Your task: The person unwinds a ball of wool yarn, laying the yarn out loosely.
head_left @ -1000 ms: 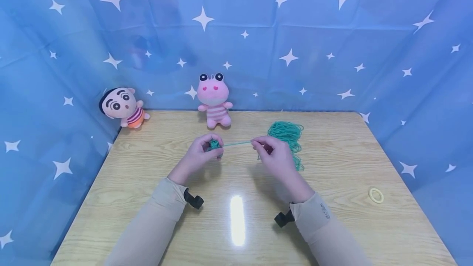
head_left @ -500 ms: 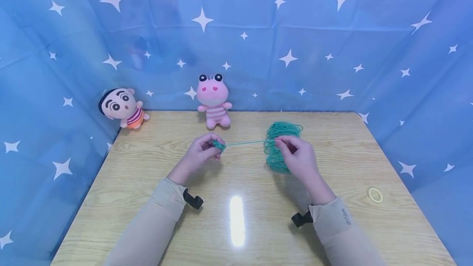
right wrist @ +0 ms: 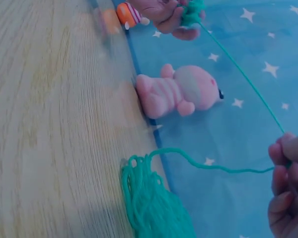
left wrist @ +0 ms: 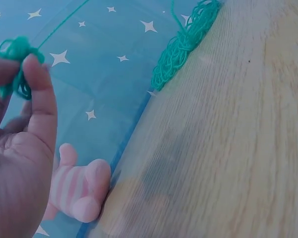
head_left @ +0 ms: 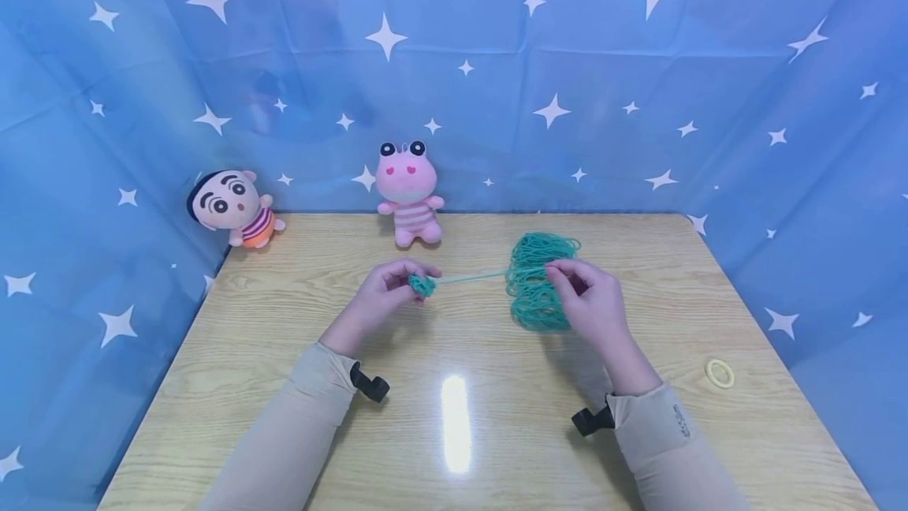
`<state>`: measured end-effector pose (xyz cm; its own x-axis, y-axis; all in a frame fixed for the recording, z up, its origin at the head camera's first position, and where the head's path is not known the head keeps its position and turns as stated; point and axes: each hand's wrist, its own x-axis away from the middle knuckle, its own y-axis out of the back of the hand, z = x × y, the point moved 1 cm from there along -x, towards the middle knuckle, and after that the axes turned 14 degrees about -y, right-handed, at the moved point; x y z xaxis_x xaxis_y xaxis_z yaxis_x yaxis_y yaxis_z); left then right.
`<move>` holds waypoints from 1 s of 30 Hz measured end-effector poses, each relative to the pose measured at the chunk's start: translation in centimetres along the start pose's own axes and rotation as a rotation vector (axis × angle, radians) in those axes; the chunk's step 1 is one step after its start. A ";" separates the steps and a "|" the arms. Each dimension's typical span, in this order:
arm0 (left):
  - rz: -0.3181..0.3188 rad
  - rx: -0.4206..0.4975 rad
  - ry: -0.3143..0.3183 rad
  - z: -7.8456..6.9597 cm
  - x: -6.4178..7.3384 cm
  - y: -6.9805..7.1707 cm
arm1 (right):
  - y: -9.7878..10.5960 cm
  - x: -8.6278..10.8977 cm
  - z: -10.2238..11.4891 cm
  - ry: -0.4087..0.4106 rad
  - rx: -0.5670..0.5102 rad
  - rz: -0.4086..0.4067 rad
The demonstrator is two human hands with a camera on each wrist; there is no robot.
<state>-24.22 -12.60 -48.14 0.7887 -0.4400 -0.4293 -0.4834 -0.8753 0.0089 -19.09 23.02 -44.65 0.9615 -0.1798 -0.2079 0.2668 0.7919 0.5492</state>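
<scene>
Between the thumb and fingers of my left hand is a small bundle of green yarn, also plain in the left wrist view. A single taut strand runs from that bundle across to my right hand, whose thumb and forefinger pinch it. Under and beside the right fingers lies a loose skein of green yarn on the table. In the right wrist view, a slack length of yarn leads from the skein up to the right hand.
A pink striped plush toy sits at the table's back edge. Farther left leans a plush doll with black hair. A pale yellow ring lies on the wooden table at the right. A blue starred curtain hangs behind.
My right hand has moved to the right, over the skein, drawing out a longer strand. The left hand has stayed nearly in place, with the bundle turned slightly in its fingers.
</scene>
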 end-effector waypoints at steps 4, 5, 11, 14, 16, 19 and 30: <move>-0.004 0.122 0.021 0.1 0.0 0.1 | 0.0 0.0 -0.1 0.011 -0.009 -0.005; 0.000 0.161 0.019 0.2 0.0 0.2 | 0.0 0.0 0.0 0.013 -0.008 -0.005; 0.031 0.167 0.018 0.2 0.0 0.3 | -0.2 0.1 0.4 0.031 0.004 -0.012; 0.053 0.003 0.041 0.2 0.1 0.2 | -0.5 0.1 0.8 0.052 -0.019 -0.026; 0.079 -0.090 0.053 0.1 0.2 0.1 | -0.8 0.2 1.3 0.061 -0.062 -0.033; 0.095 -0.124 0.076 0.2 0.1 0.1 | -1.1 0.5 2.3 0.079 -0.130 -0.032; 0.297 -0.422 0.034 0.4 -0.5 -4.2 | -1.8 0.8 6.1 0.256 -0.065 0.041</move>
<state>-22.73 -8.67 -48.37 0.6557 -0.6821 -0.3236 -0.4988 -0.7132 0.4925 -18.36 17.91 -40.89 0.9212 -0.0003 -0.3890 0.2154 0.8330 0.5095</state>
